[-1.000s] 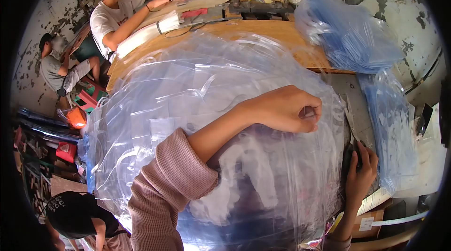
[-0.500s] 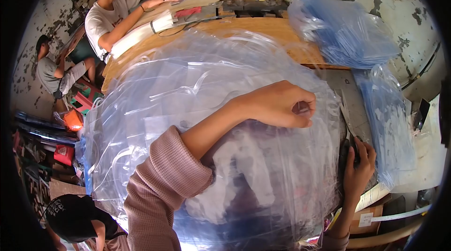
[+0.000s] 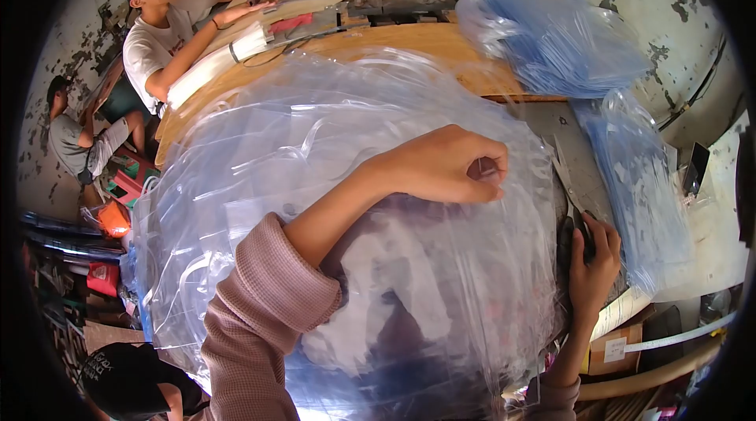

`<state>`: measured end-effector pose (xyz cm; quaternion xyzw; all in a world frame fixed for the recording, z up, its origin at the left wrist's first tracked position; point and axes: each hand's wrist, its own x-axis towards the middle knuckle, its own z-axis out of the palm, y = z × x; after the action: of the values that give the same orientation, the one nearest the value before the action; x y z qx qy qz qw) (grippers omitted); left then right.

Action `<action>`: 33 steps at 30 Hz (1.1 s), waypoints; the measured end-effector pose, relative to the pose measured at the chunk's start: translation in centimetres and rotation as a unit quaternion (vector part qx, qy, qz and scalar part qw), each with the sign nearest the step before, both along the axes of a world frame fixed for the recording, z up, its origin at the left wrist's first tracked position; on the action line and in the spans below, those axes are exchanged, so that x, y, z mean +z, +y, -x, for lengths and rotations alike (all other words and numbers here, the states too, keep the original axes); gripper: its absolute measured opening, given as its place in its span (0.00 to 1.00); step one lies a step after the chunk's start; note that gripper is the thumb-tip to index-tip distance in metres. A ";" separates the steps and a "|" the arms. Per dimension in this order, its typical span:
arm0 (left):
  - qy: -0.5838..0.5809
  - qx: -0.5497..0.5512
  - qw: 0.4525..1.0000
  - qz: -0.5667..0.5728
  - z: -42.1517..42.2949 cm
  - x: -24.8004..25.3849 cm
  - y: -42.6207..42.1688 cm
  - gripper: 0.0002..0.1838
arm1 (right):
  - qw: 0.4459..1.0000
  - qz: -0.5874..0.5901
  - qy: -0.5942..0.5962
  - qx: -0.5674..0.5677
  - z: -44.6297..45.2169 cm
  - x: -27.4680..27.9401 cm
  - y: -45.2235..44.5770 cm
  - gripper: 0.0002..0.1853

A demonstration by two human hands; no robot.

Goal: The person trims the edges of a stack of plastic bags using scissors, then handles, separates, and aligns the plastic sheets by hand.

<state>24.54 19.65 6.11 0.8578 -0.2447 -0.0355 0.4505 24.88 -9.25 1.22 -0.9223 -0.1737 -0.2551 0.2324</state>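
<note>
A wide heap of clear plastic sheets or bags (image 3: 260, 177), with shiny edges and straps, spreads in front of me. My left hand (image 3: 449, 165) reaches over it, thumb and fingers curled into a pinch near the heap's right side. Folds of plastic run below the fingertips, but what they grip is too small to make out. Beyond the heap's right edge, my right hand (image 3: 596, 263) is closed around the dark handle of a pair of scissors (image 3: 568, 185). The metal blades point away from me over a grey surface.
Bluish plastic stacks (image 3: 567, 47) lie at the back right and along the right side (image 3: 634, 192). A phone (image 3: 695, 169) lies far right. A person in a white shirt (image 3: 153, 51) works across the wooden table (image 3: 346, 43); others sit at the left.
The whole view has shifted slightly, so most things appear farther left. The scissors' blades now lean more to the left. My left hand keeps its pinch over the plastic.
</note>
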 end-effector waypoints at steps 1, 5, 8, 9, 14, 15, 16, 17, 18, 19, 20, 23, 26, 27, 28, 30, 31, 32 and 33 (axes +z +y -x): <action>0.004 0.004 1.000 -0.002 0.0 0.1 0.0 0.10 | 1.000 0.001 0.000 -0.002 0.0 0.0 0.0 0.12; 0.007 0.006 1.000 -0.007 0.0 0.2 0.0 0.10 | 1.000 -0.010 0.007 0.001 0.0 0.0 -0.1 0.12; 0.015 0.006 1.000 0.003 -0.1 -0.1 0.0 0.10 | 1.000 -0.018 0.012 0.000 0.0 0.0 -0.1 0.12; 0.014 0.004 1.000 0.003 -0.1 0.1 0.0 0.10 | 1.000 -0.025 0.016 -0.001 0.0 0.0 -0.1 0.12; -0.003 0.000 1.000 -0.014 -0.1 0.0 0.1 0.10 | 1.000 -0.019 0.014 -0.006 -0.1 0.0 0.0 0.12; -0.002 0.001 1.000 -0.015 -0.1 0.0 0.1 0.10 | 1.000 -0.020 0.018 -0.011 -0.1 0.0 0.0 0.12; -0.001 0.001 1.000 -0.010 -0.1 -0.1 0.1 0.10 | 1.000 -0.020 0.019 -0.010 -0.1 0.0 0.0 0.12; 0.000 0.001 1.000 -0.004 -0.1 -0.1 0.1 0.10 | 1.000 -0.019 0.016 -0.007 -0.1 0.1 0.0 0.12; 0.000 0.001 1.000 -0.004 -0.1 -0.1 0.1 0.10 | 1.000 -0.018 0.012 -0.003 -0.1 0.1 0.0 0.12; 0.005 0.001 1.000 -0.003 -0.1 -0.1 0.1 0.10 | 1.000 -0.018 0.012 -0.003 -0.1 0.1 0.0 0.12; 0.009 0.001 1.000 -0.002 -0.2 -0.1 0.1 0.10 | 1.000 -0.018 0.013 -0.003 -0.1 0.1 0.0 0.12; -0.004 0.000 1.000 -0.001 -0.1 -0.1 0.1 0.10 | 1.000 -0.017 0.010 -0.004 0.0 0.1 0.0 0.12; 0.001 -0.001 1.000 -0.007 -0.1 -0.1 0.1 0.10 | 1.000 -0.021 0.012 -0.003 0.0 0.1 0.1 0.12; 0.001 0.000 1.000 -0.007 -0.1 -0.1 0.1 0.10 | 1.000 -0.025 0.014 -0.003 0.0 0.0 0.1 0.12; -0.004 -0.003 1.000 -0.006 -0.2 -0.2 0.2 0.10 | 1.000 -0.025 0.015 -0.003 -0.1 0.0 0.0 0.12; -0.009 -0.005 1.000 -0.004 -0.2 -0.3 0.1 0.10 | 1.000 -0.016 0.008 -0.003 -0.1 -0.1 -0.1 0.12; -0.003 -0.003 1.000 -0.004 -0.2 -0.3 0.1 0.10 | 1.000 -0.015 0.009 -0.004 -0.1 -0.1 -0.2 0.12; 0.003 -0.001 1.000 -0.003 -0.2 -0.3 0.1 0.10 | 1.000 -0.012 0.009 -0.001 -0.2 -0.2 -0.3 0.13; 0.002 -0.001 1.000 -0.003 -0.2 -0.3 0.1 0.10 | 1.000 -0.008 0.009 0.001 -0.1 -0.2 -0.4 0.14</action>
<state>24.71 19.74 5.84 0.8588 -0.2446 -0.0386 0.4485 25.03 -9.65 1.01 -0.9223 -0.1710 -0.2483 0.2416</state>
